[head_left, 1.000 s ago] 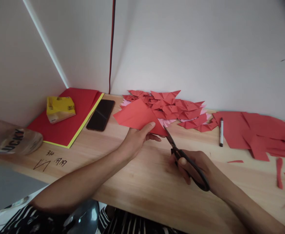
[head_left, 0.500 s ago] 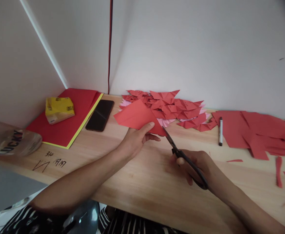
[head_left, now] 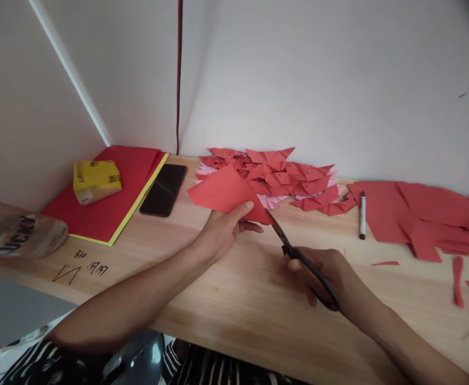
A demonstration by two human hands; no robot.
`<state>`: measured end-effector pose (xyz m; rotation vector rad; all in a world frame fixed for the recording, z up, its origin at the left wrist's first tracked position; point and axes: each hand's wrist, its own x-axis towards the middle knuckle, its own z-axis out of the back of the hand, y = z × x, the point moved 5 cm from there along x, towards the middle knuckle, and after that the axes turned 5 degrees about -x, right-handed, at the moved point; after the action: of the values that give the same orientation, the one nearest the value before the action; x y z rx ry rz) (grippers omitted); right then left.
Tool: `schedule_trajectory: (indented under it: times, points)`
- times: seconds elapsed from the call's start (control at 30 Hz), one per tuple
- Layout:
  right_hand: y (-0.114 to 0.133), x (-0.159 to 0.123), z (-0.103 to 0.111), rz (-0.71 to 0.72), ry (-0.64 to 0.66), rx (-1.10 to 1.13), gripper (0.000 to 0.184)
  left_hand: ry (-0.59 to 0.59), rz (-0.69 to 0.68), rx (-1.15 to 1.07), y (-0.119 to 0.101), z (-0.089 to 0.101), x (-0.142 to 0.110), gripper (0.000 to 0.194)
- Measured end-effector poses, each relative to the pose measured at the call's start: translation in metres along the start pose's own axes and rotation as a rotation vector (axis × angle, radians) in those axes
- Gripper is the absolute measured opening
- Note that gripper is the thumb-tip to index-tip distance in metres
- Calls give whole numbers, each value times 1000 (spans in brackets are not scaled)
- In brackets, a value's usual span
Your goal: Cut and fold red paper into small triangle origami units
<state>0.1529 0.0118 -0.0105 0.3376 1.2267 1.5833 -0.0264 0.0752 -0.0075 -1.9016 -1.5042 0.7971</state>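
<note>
Held above the wooden table, a red sheet of paper (head_left: 224,188) is pinched by my left hand (head_left: 228,227), with the thumb on top and the fingers underneath. My right hand (head_left: 318,272) grips black-handled scissors (head_left: 284,238), some of its fingers hidden behind the handles. The scissor tips are at the paper's lower right corner; whether the blades enter the paper I cannot tell. Behind the sheet lies a heap of folded red paper pieces (head_left: 274,174), with some pink ones among them.
A white marker (head_left: 362,214) lies by flat red sheets (head_left: 438,214) on the right, near red scraps (head_left: 458,280). To the left are a black phone (head_left: 164,190), a red and yellow paper stack (head_left: 98,219), a yellow packet (head_left: 97,181) and a clear bottle (head_left: 25,232).
Hardly anything differs. The view has shifted very slightly, while both hands, the sheet and the scissors keep nearly the same positions.
</note>
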Motion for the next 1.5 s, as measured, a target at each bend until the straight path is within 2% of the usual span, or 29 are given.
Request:
schedule_trajectory:
  times: [0.2,0.47,1.0,1.5]
  points:
    - [12,-1,-1,73,59,-54,53,-7,9,0,0,-1,-1,21]
    - [15,-3,-1,105,92,-99,46,44,1,35,1,-4,-4,18]
    - [20,-4,0,74,65,-163,50,-2,-28,67,0,-1,-4,24]
    - [21,-5,0,72,61,-174,45,-19,-23,77,0,-5,-8,24]
